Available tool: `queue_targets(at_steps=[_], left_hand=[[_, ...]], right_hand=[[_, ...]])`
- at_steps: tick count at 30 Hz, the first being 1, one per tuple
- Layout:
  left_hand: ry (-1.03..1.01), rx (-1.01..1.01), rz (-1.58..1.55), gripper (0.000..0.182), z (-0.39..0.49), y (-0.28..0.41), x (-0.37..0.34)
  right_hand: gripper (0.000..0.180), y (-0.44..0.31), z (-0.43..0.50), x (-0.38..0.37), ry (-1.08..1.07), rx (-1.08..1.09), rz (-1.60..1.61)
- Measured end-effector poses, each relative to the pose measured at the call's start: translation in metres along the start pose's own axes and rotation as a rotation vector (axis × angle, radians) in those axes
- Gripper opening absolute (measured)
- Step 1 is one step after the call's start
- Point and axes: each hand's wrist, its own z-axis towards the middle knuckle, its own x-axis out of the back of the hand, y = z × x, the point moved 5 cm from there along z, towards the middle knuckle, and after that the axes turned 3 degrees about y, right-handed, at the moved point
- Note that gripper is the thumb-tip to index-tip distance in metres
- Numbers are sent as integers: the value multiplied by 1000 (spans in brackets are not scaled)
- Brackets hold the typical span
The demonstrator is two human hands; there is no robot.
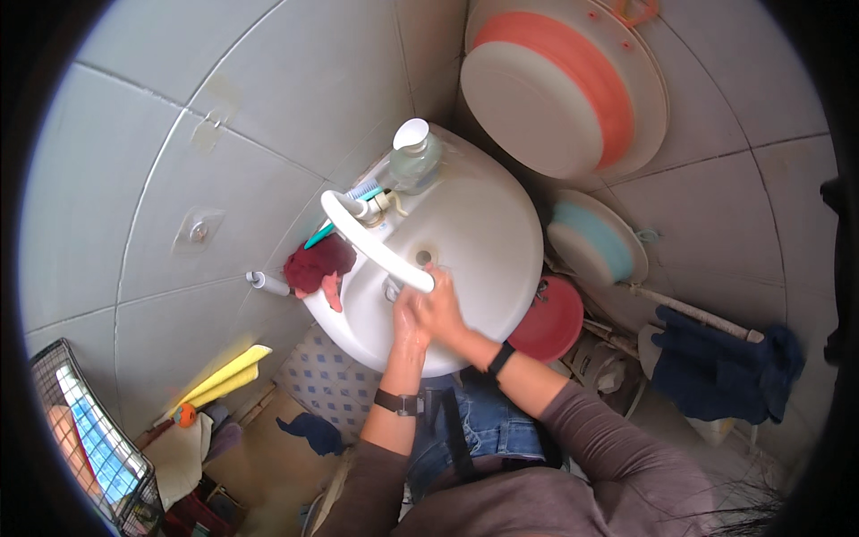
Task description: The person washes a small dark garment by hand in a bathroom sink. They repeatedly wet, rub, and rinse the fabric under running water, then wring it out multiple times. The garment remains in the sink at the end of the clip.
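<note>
Below the mouth of a white curved faucet spout (376, 245), my left hand (409, 317) and my right hand (441, 305) press together over a white washbasin (486, 221). Both look wet, and water glistens on my left wrist. The right hand lies against the left and is slightly blurred, so the finger positions are partly hidden. I make out no object between them. The drain hole (423, 258) shows just beyond my fingers. A shiny metallic item (391, 289) lies in the basin left of my left hand.
A pump bottle (415, 161), a comb (363, 188), a green-handled brush (321, 235) and a dark red cloth (321, 263) sit along the basin's rim. Collapsible basins (537, 111) hang on the right wall. Lower down are a red basin (551, 321) and a navy cloth (711, 369).
</note>
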Motion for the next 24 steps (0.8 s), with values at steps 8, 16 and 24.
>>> queue_targets(at_steps=[8,16,24], left_hand=[[-15,65,-131,33,1,5,-12],[67,23,44,35,11,-3,12],[257,60,-67,35,18,-15,25]], right_hand=[[16,-6,-3,-15,-99,365,-86],[25,19,14,-7,87,159,-209],[23,44,36,-6,37,-427,-71]])
